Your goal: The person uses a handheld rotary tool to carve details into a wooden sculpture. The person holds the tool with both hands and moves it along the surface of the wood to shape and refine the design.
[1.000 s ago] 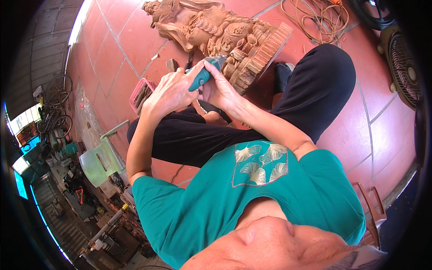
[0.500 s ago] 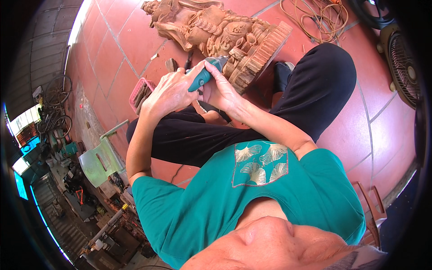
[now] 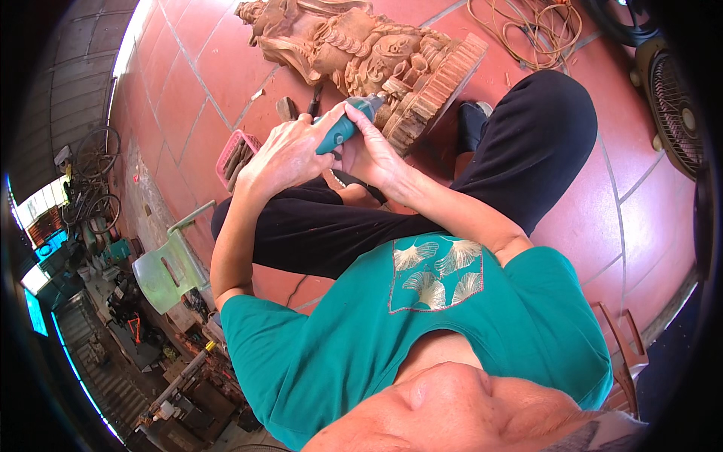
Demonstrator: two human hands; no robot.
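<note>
A teal handheld rotary tool (image 3: 337, 136) is gripped between both my hands, its grey nose at the lower part of a carved wooden statue (image 3: 369, 49) that lies on its side on the floor. My left hand (image 3: 285, 151) wraps around the tool's body from the left, fingers curled. From the right, my right hand (image 3: 369, 151) closes on it with the thumb along its top near the nose. Whether the tip touches the wood cannot be made out. The statue's ridged base (image 3: 440, 94) faces right, close to my right hand.
A pink basket (image 3: 235, 154) holding brownish pieces stands left of my left hand, near a small wooden block (image 3: 286, 108). A coiled orange cord (image 3: 538, 38) lies at the upper right, with a fan (image 3: 674, 113) beyond. A pale green chair (image 3: 169, 271) is at left.
The rotary tool and both hands have shifted very slightly to the right. My grip looks the same, and the statue has barely moved.
</note>
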